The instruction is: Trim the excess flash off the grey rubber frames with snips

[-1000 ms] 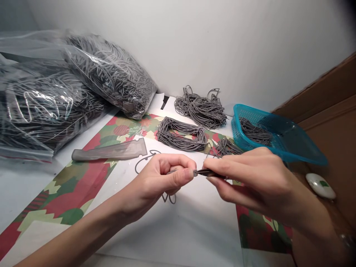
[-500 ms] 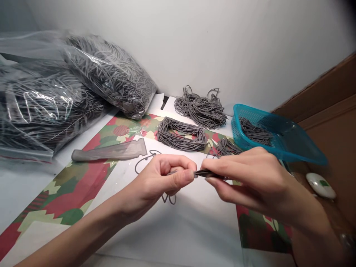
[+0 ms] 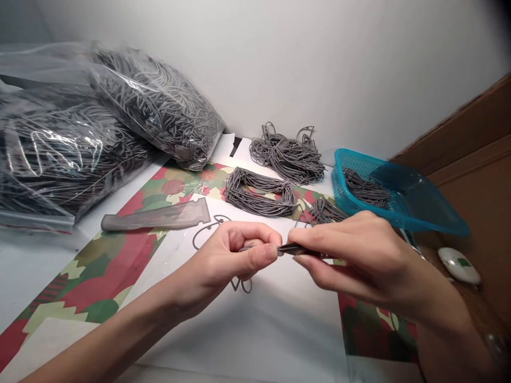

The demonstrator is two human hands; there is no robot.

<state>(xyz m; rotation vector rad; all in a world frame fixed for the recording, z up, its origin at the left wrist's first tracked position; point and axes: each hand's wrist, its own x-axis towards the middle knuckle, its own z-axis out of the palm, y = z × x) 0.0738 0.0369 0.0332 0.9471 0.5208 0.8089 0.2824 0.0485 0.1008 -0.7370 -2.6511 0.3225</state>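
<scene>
My left hand (image 3: 231, 258) pinches a thin grey cord between thumb and fingers, and a loop of that cord (image 3: 242, 285) hangs below the hand. More of the cord arcs behind the hand on the white sheet (image 3: 207, 236). My right hand (image 3: 359, 258) grips small dark tweezers (image 3: 298, 249) between thumb and forefinger. Their tip reaches my left thumb, and the point where it meets the cord is hidden by my fingers.
Two clear plastic bags of grey cord (image 3: 155, 109) lie at the back left. Several grey cord bundles (image 3: 261, 194) rest on patterned paper (image 3: 107, 271). A blue plastic basket (image 3: 399, 199) holds more cord. A flat grey strip (image 3: 155, 215) lies left of my hands.
My hands stay almost still, with the tweezers tip held at my left thumb. The whole scene shifts very slightly in view.
</scene>
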